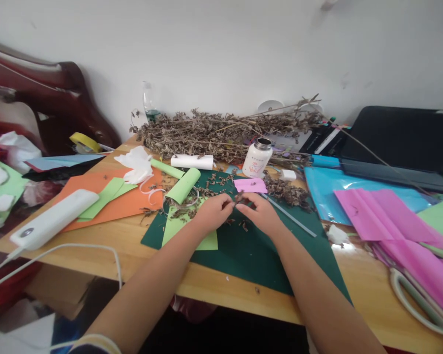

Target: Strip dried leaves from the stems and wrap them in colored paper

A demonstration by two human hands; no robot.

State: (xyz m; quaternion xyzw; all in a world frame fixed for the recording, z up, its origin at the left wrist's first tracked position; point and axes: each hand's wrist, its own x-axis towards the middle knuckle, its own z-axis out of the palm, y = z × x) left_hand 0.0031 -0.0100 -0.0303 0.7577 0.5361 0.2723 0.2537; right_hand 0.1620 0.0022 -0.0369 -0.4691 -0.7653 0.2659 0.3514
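Over a dark green sheet (251, 255) on the wooden table (376, 300), my left hand (213, 212) and my right hand (258, 211) meet fingertip to fingertip. Both pinch a small sprig of dried plant (239, 197) between them. Loose dried leaf bits (287, 191) lie scattered on the sheet around the hands. A light green paper (177, 226) with a rolled end lies just left of my left hand. A small pink paper piece (251, 185) sits just behind the hands.
A big heap of dried branches (221, 132) runs along the wall. A white bottle (257, 157), white paper roll (191, 161), orange paper (106, 196), white power bank (53, 219) with cable, blue and pink sheets (383, 211), yellow tape (84, 142) and a dark case (401, 137) surround the sheet.
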